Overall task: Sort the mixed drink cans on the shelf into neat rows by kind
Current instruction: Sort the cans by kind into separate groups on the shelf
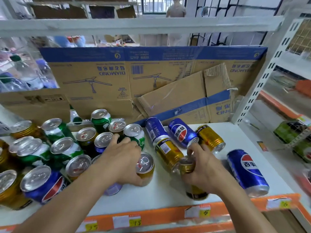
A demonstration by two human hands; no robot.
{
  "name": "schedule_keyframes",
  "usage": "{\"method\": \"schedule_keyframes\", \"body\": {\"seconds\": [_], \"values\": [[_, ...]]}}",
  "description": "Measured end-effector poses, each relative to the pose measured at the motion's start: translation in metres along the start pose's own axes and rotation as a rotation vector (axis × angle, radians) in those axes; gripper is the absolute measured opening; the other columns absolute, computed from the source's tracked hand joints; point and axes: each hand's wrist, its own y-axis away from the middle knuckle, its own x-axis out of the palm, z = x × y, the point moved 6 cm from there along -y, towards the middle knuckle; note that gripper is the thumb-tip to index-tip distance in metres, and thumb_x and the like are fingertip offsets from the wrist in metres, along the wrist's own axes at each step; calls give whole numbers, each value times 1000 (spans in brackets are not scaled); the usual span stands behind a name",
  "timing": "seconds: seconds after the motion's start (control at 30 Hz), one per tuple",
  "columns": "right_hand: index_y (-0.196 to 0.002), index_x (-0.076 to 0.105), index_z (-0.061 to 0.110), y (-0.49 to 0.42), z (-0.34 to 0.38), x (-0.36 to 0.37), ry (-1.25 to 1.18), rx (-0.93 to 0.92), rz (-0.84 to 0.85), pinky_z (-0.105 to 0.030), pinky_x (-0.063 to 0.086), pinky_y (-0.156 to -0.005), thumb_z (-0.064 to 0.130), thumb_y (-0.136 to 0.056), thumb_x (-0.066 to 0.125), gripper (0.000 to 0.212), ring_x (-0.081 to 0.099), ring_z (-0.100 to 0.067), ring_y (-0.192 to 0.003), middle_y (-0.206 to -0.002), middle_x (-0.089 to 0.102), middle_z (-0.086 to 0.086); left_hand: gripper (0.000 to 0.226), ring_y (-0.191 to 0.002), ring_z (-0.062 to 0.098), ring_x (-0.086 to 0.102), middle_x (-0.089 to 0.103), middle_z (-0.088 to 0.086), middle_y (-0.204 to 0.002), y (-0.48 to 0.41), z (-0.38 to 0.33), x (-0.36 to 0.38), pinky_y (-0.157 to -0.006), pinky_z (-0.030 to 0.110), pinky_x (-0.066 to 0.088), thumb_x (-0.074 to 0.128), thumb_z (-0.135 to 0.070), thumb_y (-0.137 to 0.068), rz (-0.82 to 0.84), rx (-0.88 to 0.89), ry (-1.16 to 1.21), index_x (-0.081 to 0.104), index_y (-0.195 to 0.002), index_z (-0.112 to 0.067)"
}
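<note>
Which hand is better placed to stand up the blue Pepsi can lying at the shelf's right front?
Right. The right hand is nearer that Pepsi can, though it grips a gold can it must set down first. The left hand holds an upright gold can farther left.

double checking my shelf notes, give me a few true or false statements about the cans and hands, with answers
1. The right hand grips a gold can. True.
2. Every blue can stands upright. False: a blue can lies on its side to the right of that hand.
3. Cardboard stands along the back of the shelf. True.
4. The shelf's front edge is green. False: the front edge is orange.
</note>
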Motion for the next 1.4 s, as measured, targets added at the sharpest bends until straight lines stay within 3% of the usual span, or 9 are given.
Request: {"method": "schedule_keyframes", "body": {"seconds": [0.23,0.37,0.53,0.6,0.67,0.77,0.87,1.17,1.4], "values": [[-113,46,31,8,34,16,-104,-196,17,-25,48,-77,34,-60,83,64,51,-13,-92,-110,34,11,84,-130,17,37,47,-7,-136,-2,11,6,-116,47,9,62,-71,-70,67,-31,77,37,-140,-30],[-119,44,32,10,39,31,-119,-272,8,-30,49,-82,41,-60,82,70,50,-14,-96,-113,34,14,67,-122,13,47,54,-10,-121,-3,14,10,-116,46,0,63,-69,-72,68,-38,176,43,-127,-34],[-103,55,29,2,28,18,-301,-242,-13,-15,46,-71,59,-61,70,54,53,-1,-87,-98,54,14,64,-119,9,50,59,-14,-116,-1,18,18,-115,44,-7,58,-74,-72,20,-13,233,41,-122,-39],[-93,59,25,-6,15,10,-399,-171,-156,-26,50,-64,51,-73,70,34,57,-5,-77,-86,61,8,63,-116,8,51,60,-15,-114,0,18,17,-116,43,-6,57,-75,-71,-13,-7,234,41,-121,-40],[-97,59,24,-13,2,5,-312,-89,-277,-19,42,-58,37,-83,71,23,56,-5,-76,-93,60,9,63,-116,7,51,60,-16,-113,2,18,17,-116,42,-6,57,-75,-71,-32,-7,236,41,-122,-40],[-125,51,24,-26,-15,21,-182,22,-139,-18,37,-63,37,-84,72,48,52,-4,-81,-112,53,5,63,-116,7,51,60,-16,-114,4,17,16,-117,42,-7,57,-75,-72,-51,-9,228,41,-121,-40],[-136,42,23,-31,-24,40,-182,68,10,-20,39,-67,44,-84,69,62,55,-9,-83,-102,59,4,62,-117,7,51,61,-16,-116,4,17,16,-117,41,-8,56,-76,-72,-63,-14,238,42,-121,-41],[-112,56,26,-29,-19,10,-352,19,-239,-9,38,-56,24,-80,73,37,56,4,-75,-85,59,13,64,-122,7,49,60,-16,-121,8,17,14,-119,42,-8,47,-77,-77,-72,-28,244,39,-128,-41],[-110,63,25,-33,-1,-10,-104,-87,-224,-31,49,-71,32,-74,73,37,56,-16,-86,-100,60,2,79,-124,7,47,54,-16,-132,7,13,3,-118,39,7,26,-86,-72,-99,-52,232,42,-134,-39]]}}
